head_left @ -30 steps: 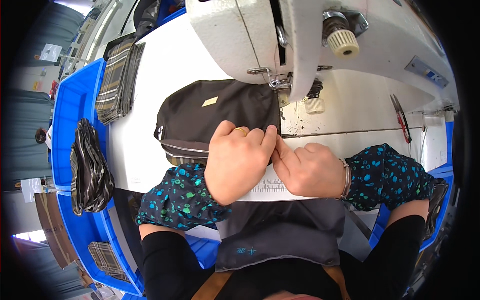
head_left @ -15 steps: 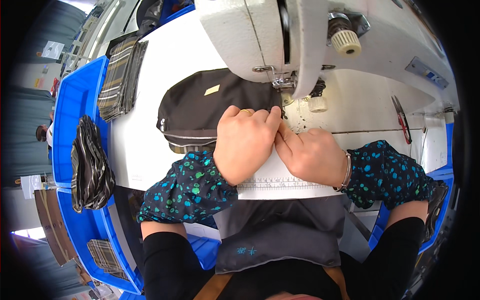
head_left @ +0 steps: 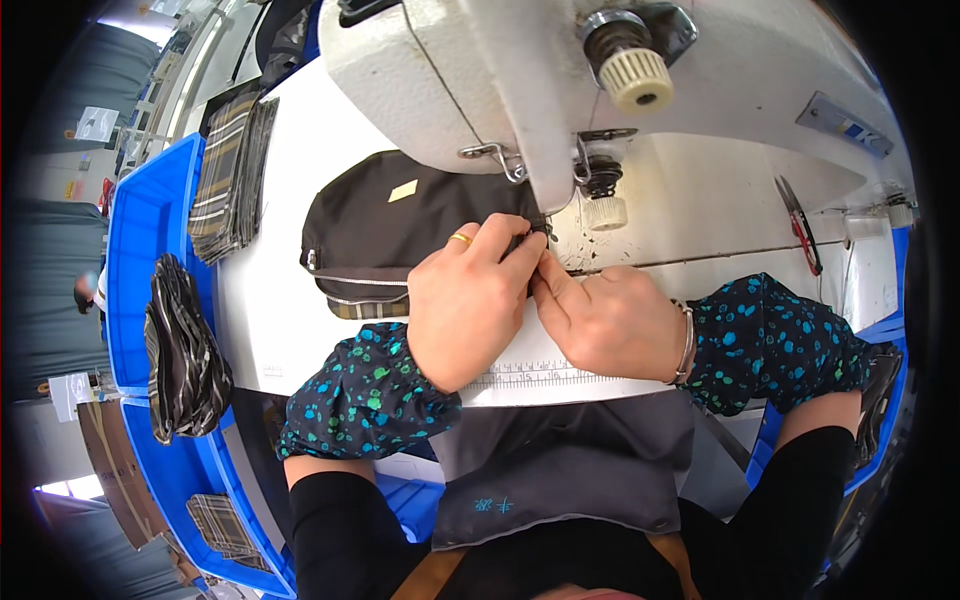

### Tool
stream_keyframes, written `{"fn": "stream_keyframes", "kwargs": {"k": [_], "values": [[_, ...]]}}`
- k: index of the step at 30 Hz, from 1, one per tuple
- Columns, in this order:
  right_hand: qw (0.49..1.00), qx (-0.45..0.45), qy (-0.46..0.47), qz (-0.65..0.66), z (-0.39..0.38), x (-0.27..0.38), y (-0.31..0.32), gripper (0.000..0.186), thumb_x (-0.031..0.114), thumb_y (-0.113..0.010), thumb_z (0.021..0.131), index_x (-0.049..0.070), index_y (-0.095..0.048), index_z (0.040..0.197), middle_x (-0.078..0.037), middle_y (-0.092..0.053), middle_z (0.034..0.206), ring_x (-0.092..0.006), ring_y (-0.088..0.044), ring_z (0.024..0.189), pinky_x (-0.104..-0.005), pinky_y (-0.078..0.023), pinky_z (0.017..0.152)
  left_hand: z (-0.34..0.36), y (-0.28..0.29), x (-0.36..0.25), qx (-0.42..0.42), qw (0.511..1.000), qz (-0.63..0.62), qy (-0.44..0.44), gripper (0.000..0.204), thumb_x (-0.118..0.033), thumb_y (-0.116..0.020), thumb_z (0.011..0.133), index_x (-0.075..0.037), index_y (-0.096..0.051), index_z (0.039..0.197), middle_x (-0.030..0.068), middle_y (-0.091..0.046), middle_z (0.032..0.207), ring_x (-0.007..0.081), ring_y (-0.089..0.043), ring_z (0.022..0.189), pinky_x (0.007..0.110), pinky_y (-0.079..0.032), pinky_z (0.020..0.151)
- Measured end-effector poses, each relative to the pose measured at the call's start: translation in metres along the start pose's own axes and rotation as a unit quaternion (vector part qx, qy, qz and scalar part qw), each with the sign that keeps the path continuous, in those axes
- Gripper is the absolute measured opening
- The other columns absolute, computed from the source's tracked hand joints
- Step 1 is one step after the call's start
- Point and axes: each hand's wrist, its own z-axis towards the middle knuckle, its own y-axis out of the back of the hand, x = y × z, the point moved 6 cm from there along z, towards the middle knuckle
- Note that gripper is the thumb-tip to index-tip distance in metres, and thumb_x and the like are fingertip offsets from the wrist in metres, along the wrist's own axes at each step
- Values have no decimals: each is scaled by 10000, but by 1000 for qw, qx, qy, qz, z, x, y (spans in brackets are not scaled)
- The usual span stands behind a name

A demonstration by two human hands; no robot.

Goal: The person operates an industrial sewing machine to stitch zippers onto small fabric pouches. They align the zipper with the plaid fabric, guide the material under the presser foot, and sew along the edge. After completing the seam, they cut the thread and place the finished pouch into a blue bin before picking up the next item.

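Observation:
A black fabric pouch (head_left: 375,230) with a pale zipper along its near side and a small yellow tag lies on the white table. My left hand (head_left: 465,305) is closed over its right end, thumb and forefinger pinching the edge. Against those fingertips, my right hand (head_left: 612,318) is closed too, its fingertips at the same edge; the bit of cloth between the hands is mostly hidden. Just beyond my fingers stands the head of a white sewing machine (head_left: 455,75), its needle area hidden behind a curved guard.
Red-handled scissors (head_left: 803,235) lie on the right. A ruler strip (head_left: 540,376) runs along the front table edge. On the left are stacked plaid cloth pieces (head_left: 228,180), a blue bin (head_left: 150,210) and a dark striped bundle (head_left: 185,350). Dark thread scraps lie near the machine.
The view has shifted, so the machine looks nearer and further left. My left fingers have changed their pinch at the pouch's edge, with dark cloth now showing between them. Both hands remain there.

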Motion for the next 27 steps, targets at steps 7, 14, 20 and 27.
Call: {"fn": "stream_keyframes", "kwargs": {"k": [7,14,20,27], "values": [[1000,-3,-8,23,2,-1,0,253,127,-663,794,-82,-731,919,-365,-727,1077,-158,-648,521,-289,-501,479,0,-5,3,-12,999,-34,7,267,-60,-771,796,-112,-792,1057,16,-710,1013,237,-705,832,352,-578,700],[999,23,-32,-8,3,-13,-8,318,122,-657,807,-94,-732,1028,-342,-735,1103,-154,-626,493,-305,-495,470,14,-16,12,-35,999,-26,4,227,-45,-741,810,-100,-778,1027,25,-717,1034,268,-704,820,372,-577,704],[999,26,-46,-5,8,-20,-8,346,121,-657,820,-103,-722,1075,-324,-732,1141,-165,-648,513,-307,-504,481,18,-20,21,-36,999,-8,-12,285,-99,-733,795,-77,-767,1077,37,-692,1057,262,-688,931,388,-559,758],[998,29,-56,-4,6,-20,-6,335,133,-669,822,-86,-722,1070,-300,-734,1157,-160,-670,554,-311,-513,504,14,1,13,-33,999,-41,-5,220,-97,-749,847,-92,-775,1065,50,-677,968,283,-671,775,397,-552,725]]}}
